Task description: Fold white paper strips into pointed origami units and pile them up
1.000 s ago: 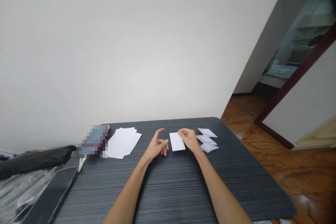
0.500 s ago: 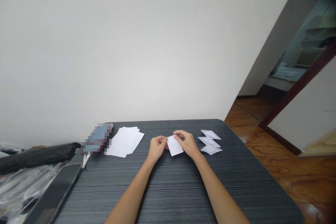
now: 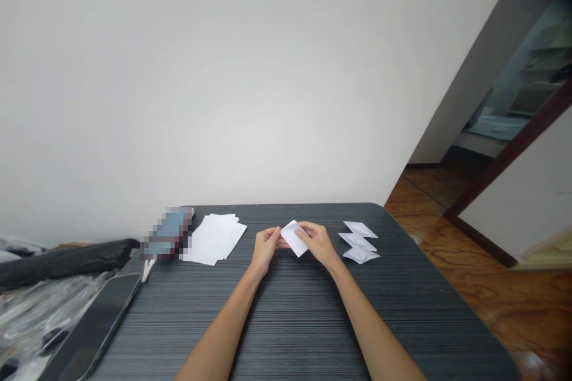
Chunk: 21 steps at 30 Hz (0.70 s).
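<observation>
Left hand (image 3: 265,245) and right hand (image 3: 316,242) have come together on the small paper (image 3: 292,234), now tilted up off the table (image 3: 290,321).
Each hand pinches one side, so the paper sits between them, near the far edge. One paper is held. Three folded papers (image 3: 358,242) lie by the right edge, one pile of sheets (image 3: 217,239) near the far left corner, and one phone (image 3: 96,324) at the left edge.

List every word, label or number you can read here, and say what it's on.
No text can be read.
Sheet held by the left hand and right hand: blank.
Paper stack and folded pieces: blank.
Pixelated thing beside the stack: blurred, unreadable.
Phone: dark screen, nothing legible.
</observation>
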{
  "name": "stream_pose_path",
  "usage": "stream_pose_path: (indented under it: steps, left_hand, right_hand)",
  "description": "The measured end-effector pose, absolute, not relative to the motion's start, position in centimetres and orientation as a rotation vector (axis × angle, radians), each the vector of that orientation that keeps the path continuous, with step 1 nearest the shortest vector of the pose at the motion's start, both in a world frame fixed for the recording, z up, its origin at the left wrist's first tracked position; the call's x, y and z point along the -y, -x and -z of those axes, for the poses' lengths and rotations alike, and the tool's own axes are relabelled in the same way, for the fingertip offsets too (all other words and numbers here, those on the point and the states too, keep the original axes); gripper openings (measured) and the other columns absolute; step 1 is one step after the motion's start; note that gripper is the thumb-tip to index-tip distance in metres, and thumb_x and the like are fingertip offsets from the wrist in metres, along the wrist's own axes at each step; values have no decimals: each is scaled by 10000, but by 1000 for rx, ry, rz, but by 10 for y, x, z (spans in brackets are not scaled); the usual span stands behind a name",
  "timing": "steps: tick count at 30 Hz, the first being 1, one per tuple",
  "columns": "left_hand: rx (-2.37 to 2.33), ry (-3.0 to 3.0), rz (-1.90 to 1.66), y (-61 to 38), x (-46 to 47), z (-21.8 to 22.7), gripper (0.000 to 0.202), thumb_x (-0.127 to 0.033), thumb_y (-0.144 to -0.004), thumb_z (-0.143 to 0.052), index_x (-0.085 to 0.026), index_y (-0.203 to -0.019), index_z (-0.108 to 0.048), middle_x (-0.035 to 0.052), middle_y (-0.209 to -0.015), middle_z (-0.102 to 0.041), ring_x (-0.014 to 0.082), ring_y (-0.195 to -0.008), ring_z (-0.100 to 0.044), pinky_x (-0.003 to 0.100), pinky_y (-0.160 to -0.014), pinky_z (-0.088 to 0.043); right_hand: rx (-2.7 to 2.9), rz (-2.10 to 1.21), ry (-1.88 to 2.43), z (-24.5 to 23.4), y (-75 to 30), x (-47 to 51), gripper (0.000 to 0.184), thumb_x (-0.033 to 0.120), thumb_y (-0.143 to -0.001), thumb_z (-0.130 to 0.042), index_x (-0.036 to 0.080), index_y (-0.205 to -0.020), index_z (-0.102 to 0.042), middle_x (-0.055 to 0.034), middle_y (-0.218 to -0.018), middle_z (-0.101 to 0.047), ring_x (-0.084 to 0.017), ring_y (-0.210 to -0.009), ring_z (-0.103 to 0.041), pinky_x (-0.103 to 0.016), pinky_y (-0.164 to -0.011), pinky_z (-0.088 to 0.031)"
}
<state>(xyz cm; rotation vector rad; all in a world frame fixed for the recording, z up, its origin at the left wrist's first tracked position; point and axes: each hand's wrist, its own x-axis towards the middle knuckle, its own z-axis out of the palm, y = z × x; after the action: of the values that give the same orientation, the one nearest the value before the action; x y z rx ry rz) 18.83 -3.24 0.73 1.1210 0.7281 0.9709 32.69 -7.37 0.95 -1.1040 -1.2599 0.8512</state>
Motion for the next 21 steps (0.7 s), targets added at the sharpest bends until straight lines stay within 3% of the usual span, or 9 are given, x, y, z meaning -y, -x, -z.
stream_pose_path:
  steps: [5, 9, 21]
  left_hand:
    - [-687, -1076, -893, -186, 36, -13, 343, -400, -671, -588, -64, -737, -590, 84, -648, -650, 175, -581, -626, 326, -622, -519]
    - [-705, -1126, -878, -185, 37, -17, 300, -346, -626, -640, -68, -726, -590, 66, -624, -652, 176, -583, -626, 304, -609, -522]
    - [-661, -1011, -845, -182, 33, -20, 207, -254, -670, -593, -49, -695, -586, 112, -624, -652, 172, -543, -620, 284, -558, -512]
  right_hand:
    - [1228, -718, 1166, -12, -329, 74, 205, 295, -699, -542, 135, -793, -631, -62, -769, -634, -180, -725, -578, -287, -663, -452]
    - [1284, -805, 1150, -17, -329, 78, 227, 284, -681, -570, 135, -841, -632, -51, -785, -636, -171, -712, -571, -270, -631, -445]
    - [1441, -825, 1113, -25, -330, 84, 226, 183, -717, -500, 210, -871, -664, -37, -897, -600, -138, -757, -544, -231, -623, -402]
